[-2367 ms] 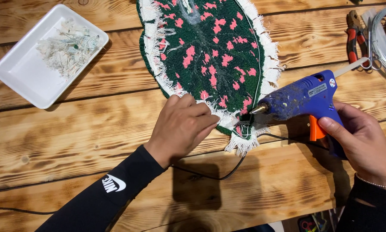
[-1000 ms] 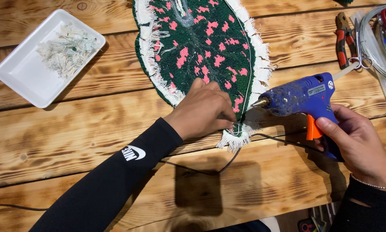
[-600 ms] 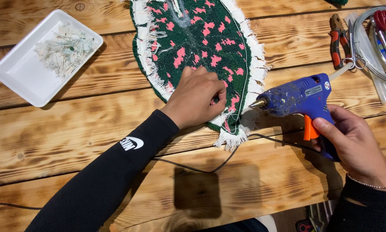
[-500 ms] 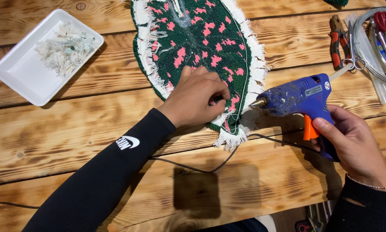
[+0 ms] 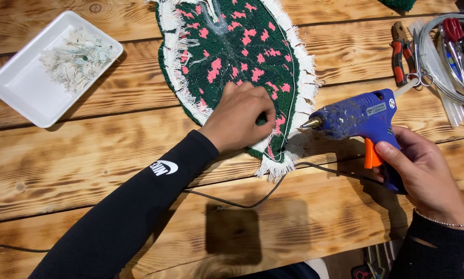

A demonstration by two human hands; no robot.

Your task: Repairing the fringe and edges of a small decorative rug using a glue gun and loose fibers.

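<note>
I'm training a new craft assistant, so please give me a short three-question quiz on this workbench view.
1. True or false: the left hand presses on the green and pink leaf-shaped mat.
2. What does the right hand hold? A) pliers B) blue glue gun C) scissors
3. Fill in: the white tray at the far left holds pale ______ scraps.

Key
1. True: its fingers rest on the mat near the fringed edge.
2. B: the blue glue gun, nozzle aimed at the mat's fringe; the red-handled pliers lie untouched on the wooden table.
3. Thread.
</note>
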